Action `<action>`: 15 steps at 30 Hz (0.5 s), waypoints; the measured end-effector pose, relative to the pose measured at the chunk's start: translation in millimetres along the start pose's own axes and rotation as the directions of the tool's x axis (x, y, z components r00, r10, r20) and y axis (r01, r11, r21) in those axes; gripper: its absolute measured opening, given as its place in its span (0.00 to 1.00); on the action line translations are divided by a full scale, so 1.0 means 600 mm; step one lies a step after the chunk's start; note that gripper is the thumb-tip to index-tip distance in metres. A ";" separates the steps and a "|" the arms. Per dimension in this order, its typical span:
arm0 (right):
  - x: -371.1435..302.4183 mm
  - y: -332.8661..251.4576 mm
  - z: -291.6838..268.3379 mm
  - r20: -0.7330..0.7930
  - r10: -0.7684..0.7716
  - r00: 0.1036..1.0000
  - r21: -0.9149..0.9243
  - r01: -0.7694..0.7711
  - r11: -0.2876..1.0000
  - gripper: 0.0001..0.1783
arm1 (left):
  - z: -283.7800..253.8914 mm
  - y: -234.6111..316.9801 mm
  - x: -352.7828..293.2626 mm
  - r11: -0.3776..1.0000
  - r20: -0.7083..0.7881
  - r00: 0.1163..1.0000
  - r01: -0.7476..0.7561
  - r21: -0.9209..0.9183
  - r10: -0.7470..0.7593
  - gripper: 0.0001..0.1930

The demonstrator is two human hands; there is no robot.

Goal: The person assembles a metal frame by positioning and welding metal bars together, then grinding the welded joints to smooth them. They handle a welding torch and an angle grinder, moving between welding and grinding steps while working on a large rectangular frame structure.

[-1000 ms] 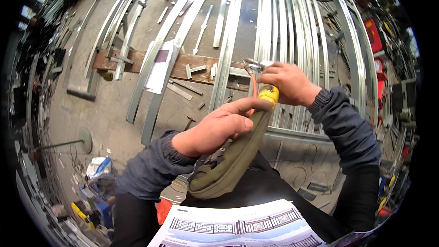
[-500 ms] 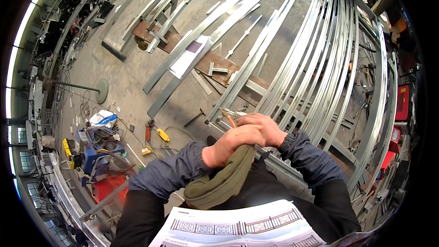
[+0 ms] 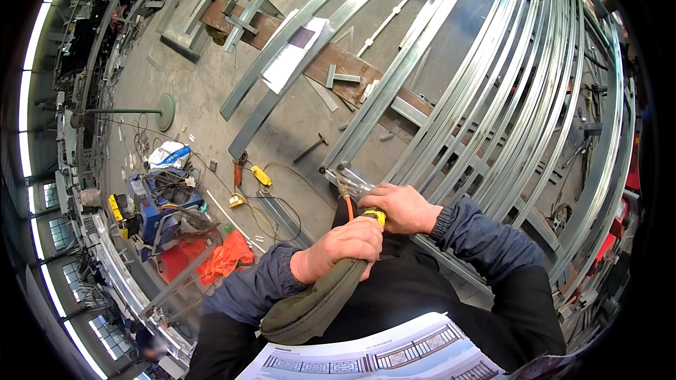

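My left hand is closed round a folded olive-green padded cloth, which hangs below it in front of my dark clothing. My right hand is closed just above, its fingertips on a small yellow-and-black thing between the two hands. Most of that thing is covered, so its kind is unclear. Beside the right fingertips runs an orange hose with a brass-coloured fitting. A printed sheet with railing pictures lies across the lower edge, below both hands.
Long metal tubes fill the right side. White paper lies on two tubes at upper left. On the floor are a hammer, a yellow cable box, a blue machine, orange cloth and a round-based stand.
My hands have drawn apart, the left moving down and left with the olive cloth. The yellow-and-black thing now shows between them. The view has shifted.
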State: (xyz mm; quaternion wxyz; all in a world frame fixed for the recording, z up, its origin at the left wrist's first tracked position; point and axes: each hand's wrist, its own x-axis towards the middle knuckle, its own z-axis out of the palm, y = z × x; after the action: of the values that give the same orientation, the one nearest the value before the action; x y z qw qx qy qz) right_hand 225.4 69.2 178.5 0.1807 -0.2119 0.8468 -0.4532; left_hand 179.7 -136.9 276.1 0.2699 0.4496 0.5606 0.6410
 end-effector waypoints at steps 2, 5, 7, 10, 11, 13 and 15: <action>0.006 0.005 0.002 -0.020 -0.009 1.000 -0.009 0.009 1.000 0.23 | -0.010 0.002 0.006 1.000 0.023 1.000 0.011 0.017 -0.012 0.12; 0.019 0.013 -0.007 -0.006 -0.006 1.000 -0.004 0.006 1.000 0.24 | -0.022 -0.004 0.018 0.999 0.026 1.000 0.006 0.033 -0.007 0.13; 0.027 0.021 -0.010 0.021 -0.001 1.000 0.026 0.001 1.000 0.26 | -0.024 -0.008 0.018 0.999 0.010 1.000 0.029 0.039 -0.029 0.13; 0.038 0.030 -0.009 0.021 0.005 1.000 0.025 -0.005 1.000 0.26 | -0.032 -0.015 0.021 0.996 -0.001 0.997 0.075 0.043 -0.075 0.12; 0.040 0.031 -0.009 0.020 0.003 1.000 0.025 -0.004 1.000 0.26 | -0.035 -0.016 0.023 0.996 0.006 0.997 0.077 0.039 -0.077 0.12; 0.045 0.032 -0.014 0.022 0.003 1.000 0.034 -0.004 0.999 0.26 | -0.041 -0.019 0.026 0.996 0.005 0.997 0.079 0.029 -0.079 0.12; 0.049 0.033 -0.018 0.029 0.003 1.000 0.036 -0.004 0.999 0.26 | -0.044 -0.022 0.028 0.997 -0.007 0.997 0.076 0.019 -0.076 0.12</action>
State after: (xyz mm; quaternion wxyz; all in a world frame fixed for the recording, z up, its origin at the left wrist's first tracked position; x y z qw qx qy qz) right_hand 191.4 71.1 164.0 0.1975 -0.2138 0.8361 -0.4650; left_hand 146.9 -131.9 269.0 0.2882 0.4284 0.5842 0.6262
